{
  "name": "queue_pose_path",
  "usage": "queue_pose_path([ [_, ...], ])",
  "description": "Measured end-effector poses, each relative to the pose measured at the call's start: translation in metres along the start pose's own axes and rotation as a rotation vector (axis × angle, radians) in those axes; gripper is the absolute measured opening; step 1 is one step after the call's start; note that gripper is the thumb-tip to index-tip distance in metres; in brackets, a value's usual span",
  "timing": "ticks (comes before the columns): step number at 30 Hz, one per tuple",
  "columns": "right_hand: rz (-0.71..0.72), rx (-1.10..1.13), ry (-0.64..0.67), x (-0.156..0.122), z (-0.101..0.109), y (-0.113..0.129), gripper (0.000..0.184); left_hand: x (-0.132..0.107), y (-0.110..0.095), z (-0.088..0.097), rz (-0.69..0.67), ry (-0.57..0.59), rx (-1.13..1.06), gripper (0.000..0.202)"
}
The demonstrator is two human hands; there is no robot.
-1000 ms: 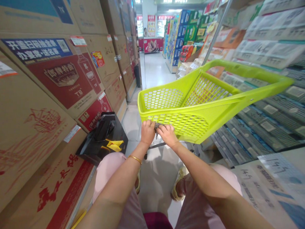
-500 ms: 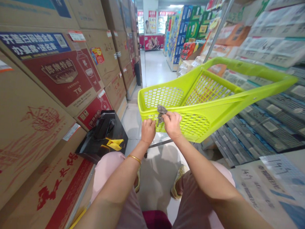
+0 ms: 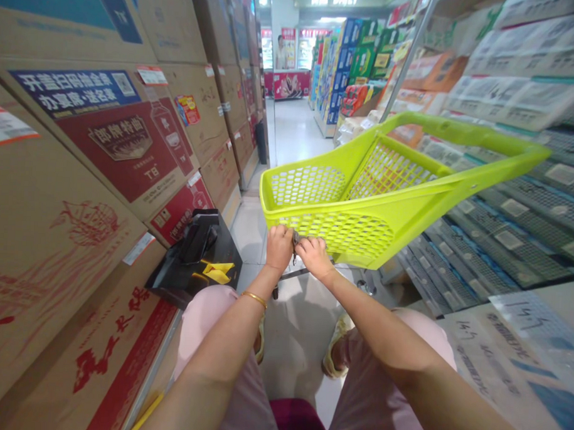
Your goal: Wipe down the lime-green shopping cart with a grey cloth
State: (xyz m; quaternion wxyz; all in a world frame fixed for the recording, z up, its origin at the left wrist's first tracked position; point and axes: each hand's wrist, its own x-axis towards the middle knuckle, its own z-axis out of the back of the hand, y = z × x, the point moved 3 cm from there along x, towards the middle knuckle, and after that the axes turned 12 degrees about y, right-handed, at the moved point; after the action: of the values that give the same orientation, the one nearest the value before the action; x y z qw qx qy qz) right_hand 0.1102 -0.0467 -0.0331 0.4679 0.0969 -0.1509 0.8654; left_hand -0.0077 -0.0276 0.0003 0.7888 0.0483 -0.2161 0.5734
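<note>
The yellow-green shopping cart [image 3: 315, 210] stands crosswise before me, its slatted basket showing no goods. My left hand [image 3: 279, 247] is closed at the basket's lower near corner; its fingertips face away, so what they grip is hidden. Close beside it, my right hand [image 3: 314, 257] has its fingers curled by the basket's side wall. A crumpled grey cloth [image 3: 295, 239] shows in the narrow gap between the two hands, held in the right one. Most of the cloth is covered by my fingers.
Stacked cartons [image 3: 124, 146] line the left side, with a black gift bag [image 3: 196, 256] at their foot. Wrapped packs [image 3: 508, 210] fill the right side. Below me are my knees and shoes on the tiled floor [image 3: 292, 340]. A person [image 3: 281, 53] is far down the aisle.
My right hand has moved down and left along the basket's side, closer to my left hand. The grey cloth went with it and is now mostly covered. The left hand has barely moved.
</note>
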Motion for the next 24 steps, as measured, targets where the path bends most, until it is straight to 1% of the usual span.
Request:
queue_pose_path([
  [2, -0.012, -0.011, -0.055, 0.003, 0.006, -0.003, 0.016, 0.000, 0.001, 0.000, -0.007, -0.014, 0.001, 0.025],
  [4, -0.058, -0.011, -0.143, 0.008, 0.018, -0.010, 0.018, 0.000, 0.001, 0.000, -0.014, -0.030, 0.001, 0.025],
  [9, -0.265, 0.021, -0.455, 0.020, 0.063, -0.033, 0.023, 0.000, 0.000, -0.002, -0.015, -0.033, -0.018, 0.029],
  [11, -0.325, 0.037, -0.520, 0.022, 0.074, -0.040, 0.026, -0.001, 0.000, -0.002, -0.014, -0.029, -0.023, 0.029],
  [12, -0.336, 0.045, -0.529, 0.023, 0.076, -0.042, 0.026, -0.002, 0.000, -0.002, -0.012, -0.025, -0.021, 0.029],
  [14, -0.331, 0.059, -0.514, 0.024, 0.074, -0.043, 0.026, -0.002, 0.001, -0.001, -0.012, -0.011, -0.019, 0.029],
  [17, -0.303, 0.063, -0.436, 0.025, 0.061, -0.038, 0.025, -0.002, 0.003, 0.000, -0.026, 0.003, -0.028, 0.029],
  [19, -0.260, 0.053, -0.351, 0.023, 0.048, -0.032, 0.023, -0.001, 0.004, 0.001, -0.024, -0.011, -0.023, 0.029],
  [24, -0.071, 0.020, -0.091, 0.009, 0.010, -0.009, 0.018, 0.002, 0.006, 0.000, 0.010, -0.028, 0.005, 0.027],
])
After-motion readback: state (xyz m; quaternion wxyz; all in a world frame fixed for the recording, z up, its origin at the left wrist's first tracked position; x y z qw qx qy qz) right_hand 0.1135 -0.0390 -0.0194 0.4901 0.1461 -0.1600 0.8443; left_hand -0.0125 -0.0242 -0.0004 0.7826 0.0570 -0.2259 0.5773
